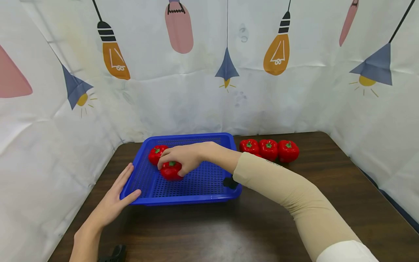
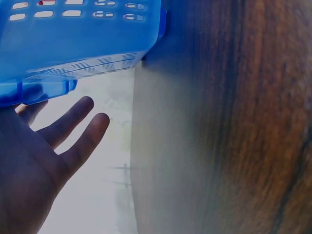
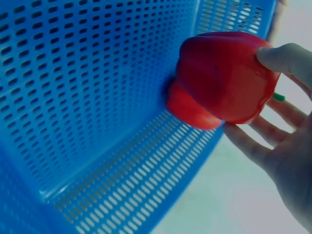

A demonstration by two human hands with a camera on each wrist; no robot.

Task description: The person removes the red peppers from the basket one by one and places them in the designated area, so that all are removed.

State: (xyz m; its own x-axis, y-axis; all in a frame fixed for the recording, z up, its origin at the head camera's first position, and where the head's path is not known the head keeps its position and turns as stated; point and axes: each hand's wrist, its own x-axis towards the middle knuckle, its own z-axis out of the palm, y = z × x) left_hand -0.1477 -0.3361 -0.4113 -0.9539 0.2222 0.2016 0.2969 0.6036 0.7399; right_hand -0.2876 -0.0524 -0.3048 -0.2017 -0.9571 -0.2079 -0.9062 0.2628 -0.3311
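A blue plastic basket (image 1: 199, 183) with perforated walls and floor stands on the table. My right hand (image 1: 183, 157) reaches into its left half and holds a red bell pepper (image 1: 171, 173) by the top, fingers and thumb on opposite sides. The right wrist view shows this pepper (image 3: 226, 75) raised off the perforated floor, its green stem toward the palm. Behind it, another red bell pepper (image 1: 155, 155) lies near the basket's far left corner. My left hand (image 1: 112, 202) rests at the basket's front left corner, fingers extended along the outer side, thumb over the rim.
Several more red bell peppers (image 1: 268, 150) sit to the right of the basket, partly behind my right sleeve (image 1: 278, 180). The brown wooden table (image 1: 327, 182) extends to the right and in front. A white printed curtain (image 1: 196, 102) hangs around the back and sides.
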